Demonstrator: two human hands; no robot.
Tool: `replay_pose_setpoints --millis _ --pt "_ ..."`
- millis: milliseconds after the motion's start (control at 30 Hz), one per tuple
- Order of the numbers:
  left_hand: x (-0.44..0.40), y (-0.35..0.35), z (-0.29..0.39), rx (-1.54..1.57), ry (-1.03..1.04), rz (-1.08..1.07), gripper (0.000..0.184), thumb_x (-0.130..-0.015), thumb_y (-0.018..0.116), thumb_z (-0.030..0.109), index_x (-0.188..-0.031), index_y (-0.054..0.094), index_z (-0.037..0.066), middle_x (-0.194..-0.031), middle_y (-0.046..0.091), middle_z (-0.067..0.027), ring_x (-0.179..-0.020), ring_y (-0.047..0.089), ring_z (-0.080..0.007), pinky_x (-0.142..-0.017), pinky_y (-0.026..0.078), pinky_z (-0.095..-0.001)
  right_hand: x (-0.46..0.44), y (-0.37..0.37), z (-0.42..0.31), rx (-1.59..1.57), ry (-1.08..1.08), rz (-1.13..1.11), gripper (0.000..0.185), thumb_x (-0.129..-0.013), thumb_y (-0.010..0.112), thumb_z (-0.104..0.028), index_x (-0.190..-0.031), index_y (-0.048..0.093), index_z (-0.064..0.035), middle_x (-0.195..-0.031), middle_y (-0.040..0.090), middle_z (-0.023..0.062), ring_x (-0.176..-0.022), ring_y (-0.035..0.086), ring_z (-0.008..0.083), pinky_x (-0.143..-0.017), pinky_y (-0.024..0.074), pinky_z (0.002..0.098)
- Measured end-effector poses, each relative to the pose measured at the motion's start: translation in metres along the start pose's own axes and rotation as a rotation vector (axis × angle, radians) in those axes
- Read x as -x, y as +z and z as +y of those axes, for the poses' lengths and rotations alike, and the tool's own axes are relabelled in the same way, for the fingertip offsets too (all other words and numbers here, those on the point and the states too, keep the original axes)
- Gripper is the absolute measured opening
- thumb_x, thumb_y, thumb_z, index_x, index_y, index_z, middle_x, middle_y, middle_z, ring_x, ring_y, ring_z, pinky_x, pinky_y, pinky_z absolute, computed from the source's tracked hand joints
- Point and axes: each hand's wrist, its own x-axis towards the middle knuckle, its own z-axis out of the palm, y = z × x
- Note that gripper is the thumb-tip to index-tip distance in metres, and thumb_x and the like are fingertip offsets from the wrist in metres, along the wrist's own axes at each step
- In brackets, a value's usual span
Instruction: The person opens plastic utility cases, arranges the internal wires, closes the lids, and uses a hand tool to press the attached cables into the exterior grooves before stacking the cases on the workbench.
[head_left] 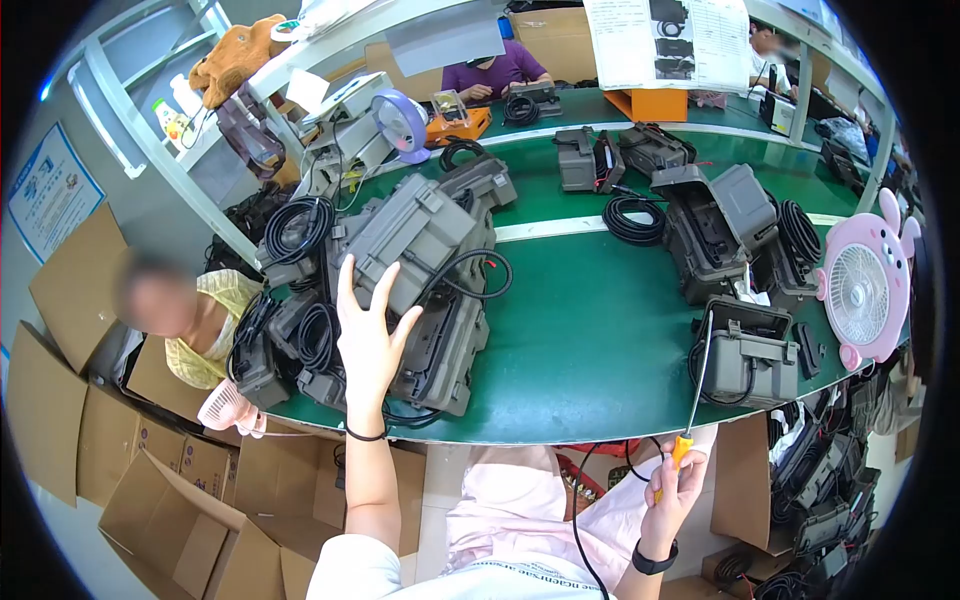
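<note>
My left hand, its fingers spread, reaches to the near side of a closed grey case on top of a pile of cases; whether it touches the case I cannot tell. My right hand is closed around the yellow handle of a screwdriver at the table's front edge. The long shaft points up, in front of an open grey case. A black cable loop hangs from the pile, right of my left hand.
More grey cases with coiled cables stand on the green table. A pink fan is at the right. One person is at the left, another across the table. Cardboard boxes lie lower left.
</note>
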Motion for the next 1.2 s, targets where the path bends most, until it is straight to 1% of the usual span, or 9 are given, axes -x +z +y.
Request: replay_pose_setpoints --millis 433,533,633,700,733,900,967,1100,1200 --pt "0.019 -0.007 0.010 -0.136 0.157 0.095 0.058 -0.079 0.079 0.023 -0.133 0.058 0.016 -0.154 0.029 -0.0206 -0.143 0.024 -0.0454 -0.116 0.023 -0.0548 -0.001 0.003 0.012 0.017 0.081 -0.050 0.015 -0.097 0.055 -0.003 -0.101 0.043 -0.0124 -0.110 0.059 0.0099 -0.055 0.041 0.0023 -0.043 0.0328 0.0161" --pt "0.038 -0.021 0.047 0.238 0.215 0.087 0.053 -0.080 0.075 0.015 -0.129 0.057 0.009 -0.152 0.034 -0.0200 -0.141 0.030 -0.0413 -0.114 0.028 -0.0522 -0.008 0.005 0.020 0.039 0.084 -0.088 0.015 -0.096 0.057 -0.002 -0.101 0.045 -0.0106 -0.110 0.060 0.0080 -0.062 0.045 0.0024 -0.049 0.0358 0.0154" --pt "0.052 -0.003 0.102 0.839 0.193 -0.056 0.053 -0.078 0.074 0.015 -0.127 0.055 0.007 -0.149 0.037 -0.0209 -0.137 0.039 -0.0384 -0.113 0.032 -0.0495 -0.036 0.012 0.046 0.437 -0.124 -0.120 0.013 -0.092 0.059 0.003 -0.099 0.053 -0.0052 -0.110 0.066 0.0143 -0.088 0.063 0.0184 -0.077 0.0508 0.0295" --pt "0.035 0.017 0.145 0.816 0.232 -0.070 0.053 -0.080 0.073 0.014 -0.129 0.054 0.007 -0.148 0.039 -0.0189 -0.137 0.040 -0.0353 -0.112 0.033 -0.0478 -0.057 0.029 0.043 0.657 -0.329 -0.172 0.013 -0.089 0.060 0.005 -0.099 0.057 -0.0023 -0.110 0.067 0.0193 -0.101 0.066 0.0318 -0.089 0.0503 0.0379" --pt "0.021 0.036 0.162 0.803 0.226 -0.029 0.053 -0.080 0.073 0.014 -0.130 0.054 0.008 -0.147 0.040 -0.0180 -0.136 0.040 -0.0343 -0.112 0.033 -0.0468 -0.067 0.037 0.040 0.724 -0.441 -0.184 0.014 -0.088 0.059 0.006 -0.100 0.058 -0.0013 -0.111 0.065 0.0221 -0.106 0.064 0.0395 -0.091 0.0502 0.0408" --pt "-0.095 0.198 0.192 0.928 -0.104 0.100 0.052 -0.082 0.072 0.016 -0.132 0.056 0.013 -0.145 0.041 -0.0182 -0.137 0.037 -0.0353 -0.112 0.033 -0.0463 -0.089 0.037 0.055 0.886 -0.456 -0.215 0.016 -0.090 0.058 0.001 -0.104 0.058 -0.0060 -0.115 0.059 0.0231 -0.101 0.062 0.0432 -0.083 0.0536 0.0480" --pt "-0.145 0.268 0.168 0.649 -0.163 0.134 0.055 -0.082 0.073 0.022 -0.134 0.055 0.019 -0.147 0.038 -0.0208 -0.138 0.035 -0.0383 -0.112 0.033 -0.0510 -0.092 0.032 0.059 0.889 -0.457 -0.241 0.016 -0.090 0.059 0.000 -0.105 0.059 -0.0067 -0.115 0.059 0.0230 -0.099 0.063 0.0430 -0.083 0.0543 0.0478" --pt "-0.208 0.319 0.127 -0.010 -0.454 -0.339 0.063 -0.076 0.078 0.030 -0.134 0.055 0.032 -0.155 0.027 -0.0250 -0.145 0.021 -0.0411 -0.113 0.025 -0.0601 -0.099 0.028 0.054 0.855 -0.413 -0.285 0.020 -0.087 0.062 -0.001 -0.106 0.060 -0.0078 -0.111 0.060 0.0224 -0.094 0.065 0.0421 -0.078 0.0562 0.0473" --pt "-0.220 0.361 0.084 -0.247 -0.505 -0.232 0.053 -0.080 0.073 0.025 -0.130 0.057 0.034 -0.156 0.027 -0.0219 -0.148 0.015 -0.0381 -0.115 0.019 -0.0621 -0.102 0.027 0.055 0.823 -0.372 -0.306 0.025 -0.084 0.065 0.000 -0.107 0.060 -0.0086 -0.111 0.061 0.0217 -0.091 0.066 0.0409 -0.076 0.0575 0.0454"
